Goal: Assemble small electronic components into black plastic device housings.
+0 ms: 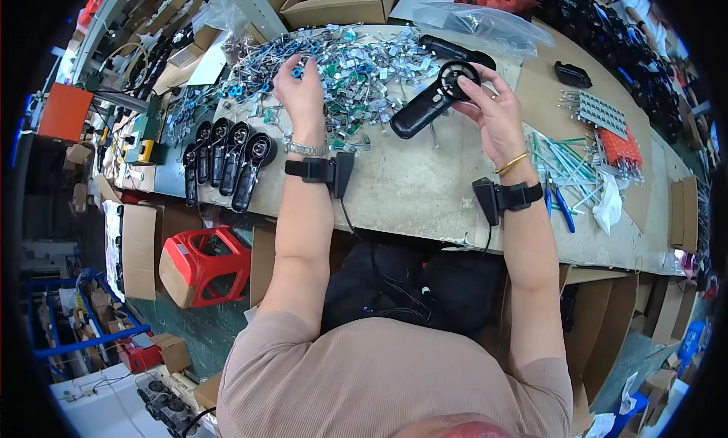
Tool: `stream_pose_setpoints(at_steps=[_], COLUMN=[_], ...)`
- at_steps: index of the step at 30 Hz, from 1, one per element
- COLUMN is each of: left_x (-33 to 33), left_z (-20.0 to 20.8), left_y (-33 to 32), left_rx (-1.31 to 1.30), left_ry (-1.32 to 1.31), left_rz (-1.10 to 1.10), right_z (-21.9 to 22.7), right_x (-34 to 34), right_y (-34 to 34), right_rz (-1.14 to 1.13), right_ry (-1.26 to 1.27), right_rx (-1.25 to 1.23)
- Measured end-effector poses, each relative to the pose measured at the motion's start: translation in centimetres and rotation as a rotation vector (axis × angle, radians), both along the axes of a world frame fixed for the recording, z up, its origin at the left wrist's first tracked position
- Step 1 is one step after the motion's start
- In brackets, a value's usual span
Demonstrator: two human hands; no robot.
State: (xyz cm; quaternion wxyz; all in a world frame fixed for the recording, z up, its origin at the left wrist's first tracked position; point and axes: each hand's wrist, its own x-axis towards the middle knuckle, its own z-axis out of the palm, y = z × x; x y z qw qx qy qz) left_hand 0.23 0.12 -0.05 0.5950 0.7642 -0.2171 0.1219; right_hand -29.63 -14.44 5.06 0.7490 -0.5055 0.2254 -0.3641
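The tabletop [425, 191] extends beneath the fingers. The component pile [368, 81] spreads rightward from the left hand [301, 97]. The black housing [422, 110] is clamped by its round end in the nearer right hand's [497, 108] fingers, long axis sloping down-left from them. Left fingertips pinch a blue part [297, 72], well apart from the housing.

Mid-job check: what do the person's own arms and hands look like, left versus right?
The left hand and right hand are ungloved; the beige ribbed sleeves are short. The left wrist wears a silver metal band, the right a gold-coloured bangle. Each forearm has a black strap with a black module and dark cable.
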Motion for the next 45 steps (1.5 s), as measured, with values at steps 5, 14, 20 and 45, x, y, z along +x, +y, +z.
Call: stream_pose_setpoints(at_steps=[5, 14, 20, 45], left_x=[-0.9, -4.9, -5.3, -13.1], left_z=[1.8, 2.2, 3.2, 7.8], left_y=[0.7, -1.6, -1.3, -0.9], left_rx=[0.155, 0.357, 0.142, 0.056], left_ry=[-0.248, -0.485, -0.381, -0.45], left_rz=[-0.065, -0.47, -0.396, -0.75], right_z=[-0.1, 0.6, 0.4, 0.1], right_x=[0.1, 0.0, 0.2, 0.2], right_y=[0.4, 0.8, 0.8, 1.1], right_rz=[-0.009, 0.025, 0.068, 0.162], right_ry=[0.003, 0.017, 0.038, 0.106], right_rx=[0.02, 0.021, 0.002, -0.067])
